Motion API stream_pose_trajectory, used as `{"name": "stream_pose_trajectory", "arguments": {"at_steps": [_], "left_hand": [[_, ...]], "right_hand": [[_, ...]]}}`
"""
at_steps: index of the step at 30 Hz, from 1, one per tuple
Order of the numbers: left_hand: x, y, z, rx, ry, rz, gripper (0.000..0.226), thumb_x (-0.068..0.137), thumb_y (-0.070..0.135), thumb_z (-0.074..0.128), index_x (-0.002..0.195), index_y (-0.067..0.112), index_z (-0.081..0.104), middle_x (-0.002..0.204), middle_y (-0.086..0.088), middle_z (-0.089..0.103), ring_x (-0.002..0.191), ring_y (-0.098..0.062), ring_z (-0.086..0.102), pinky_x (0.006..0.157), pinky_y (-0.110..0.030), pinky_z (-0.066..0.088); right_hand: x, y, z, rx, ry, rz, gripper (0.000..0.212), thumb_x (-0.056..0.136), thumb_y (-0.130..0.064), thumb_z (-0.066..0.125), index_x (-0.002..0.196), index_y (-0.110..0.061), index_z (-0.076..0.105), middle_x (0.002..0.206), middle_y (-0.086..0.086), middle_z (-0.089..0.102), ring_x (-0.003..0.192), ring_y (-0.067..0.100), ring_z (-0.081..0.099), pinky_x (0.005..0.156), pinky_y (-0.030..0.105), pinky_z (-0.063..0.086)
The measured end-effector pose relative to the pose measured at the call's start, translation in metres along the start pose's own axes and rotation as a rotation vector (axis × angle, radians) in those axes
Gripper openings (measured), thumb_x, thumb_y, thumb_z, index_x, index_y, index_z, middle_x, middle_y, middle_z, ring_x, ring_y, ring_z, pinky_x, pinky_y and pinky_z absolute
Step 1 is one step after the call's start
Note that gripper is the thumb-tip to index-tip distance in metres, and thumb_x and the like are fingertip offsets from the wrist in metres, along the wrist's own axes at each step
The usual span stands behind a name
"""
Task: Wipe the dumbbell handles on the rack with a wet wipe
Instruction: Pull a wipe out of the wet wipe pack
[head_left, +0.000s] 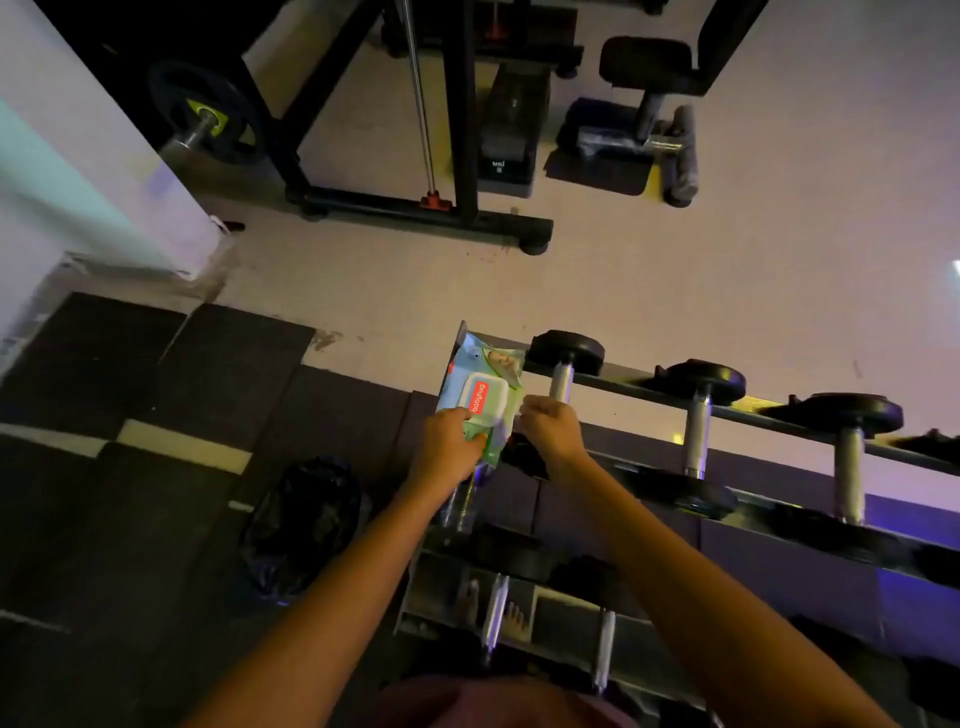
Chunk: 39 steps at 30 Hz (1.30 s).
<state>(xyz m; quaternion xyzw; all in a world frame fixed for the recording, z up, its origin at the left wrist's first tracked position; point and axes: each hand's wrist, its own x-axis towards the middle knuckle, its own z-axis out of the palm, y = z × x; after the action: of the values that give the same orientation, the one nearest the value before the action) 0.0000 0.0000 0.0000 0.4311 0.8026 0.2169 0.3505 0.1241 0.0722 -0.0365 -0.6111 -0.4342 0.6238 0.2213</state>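
While the wet wipe pack (501, 364) is held over the rack's end, its near end is gripped by the left hand (447, 441), with the white lid (483, 399) just beyond those fingers. The right hand (550, 431) is curled at the pack's edge; whether anything is pinched cannot be told. The pack is best kept steady while the lid is lifted and a single wipe drawn. The nearest dumbbell handle (562, 382) stands just beyond the right hand on the rack (779, 422).

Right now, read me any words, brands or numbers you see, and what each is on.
Lid of the wet wipe pack: white brand letters on a red strip, turned sideways, too blurred to read.
Floor-standing black block: small white mark, too small to read.
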Motion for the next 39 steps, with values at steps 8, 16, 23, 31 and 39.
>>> {"name": "stream_pose_trajectory", "arguments": {"at_steps": [8,16,23,31,39], "left_hand": [[0.054,-0.016,0.017,0.553,-0.051,0.153,0.052,0.093,0.037,0.057,0.130,0.003,0.046,0.127,-0.012,0.046,0.116,-0.027,0.048,0.082,-0.037,0.049],[0.077,-0.018,0.028,0.583,-0.038,0.209,0.066,0.088,0.055,0.057,0.119,-0.003,0.054,0.114,-0.017,0.054,0.103,-0.028,0.055,0.078,-0.034,0.050],[0.081,-0.021,0.020,0.648,-0.073,0.320,0.057,0.096,0.051,0.044,0.107,-0.004,0.059,0.106,-0.019,0.058,0.099,-0.030,0.058,0.074,-0.035,0.048],[0.077,-0.030,0.005,0.172,0.109,0.125,0.034,0.098,0.015,0.042,0.066,0.005,0.051,0.058,-0.002,0.049,0.050,-0.015,0.052,0.039,-0.015,0.033],[0.078,-0.080,0.005,-0.387,0.125,-0.421,0.039,0.091,0.033,0.061,0.079,-0.004,0.063,0.069,-0.014,0.066,0.059,-0.028,0.065,0.065,-0.044,0.059]], "right_hand": [[0.030,-0.001,0.012,-0.027,-0.053,0.037,0.046,0.086,-0.001,0.048,0.043,-0.017,0.050,0.047,-0.008,0.048,0.057,0.014,0.042,0.062,0.032,0.037],[0.041,-0.004,0.010,0.155,-0.027,0.206,0.020,0.087,-0.007,0.055,0.067,-0.006,0.058,0.072,0.013,0.049,0.069,0.024,0.041,0.062,0.030,0.035],[0.043,-0.003,0.013,0.236,-0.071,0.210,0.017,0.088,-0.014,0.052,0.089,0.001,0.060,0.085,0.017,0.053,0.079,0.026,0.048,0.064,0.029,0.040],[0.041,-0.007,0.014,0.133,-0.041,0.208,0.054,0.095,-0.041,0.056,0.094,0.013,0.063,0.113,0.033,0.061,0.109,0.042,0.058,0.101,0.052,0.045],[0.040,0.001,0.030,-0.588,0.138,-0.151,0.013,0.087,-0.006,0.058,0.089,-0.005,0.071,0.088,0.009,0.068,0.074,0.019,0.057,0.055,0.020,0.037]]}}
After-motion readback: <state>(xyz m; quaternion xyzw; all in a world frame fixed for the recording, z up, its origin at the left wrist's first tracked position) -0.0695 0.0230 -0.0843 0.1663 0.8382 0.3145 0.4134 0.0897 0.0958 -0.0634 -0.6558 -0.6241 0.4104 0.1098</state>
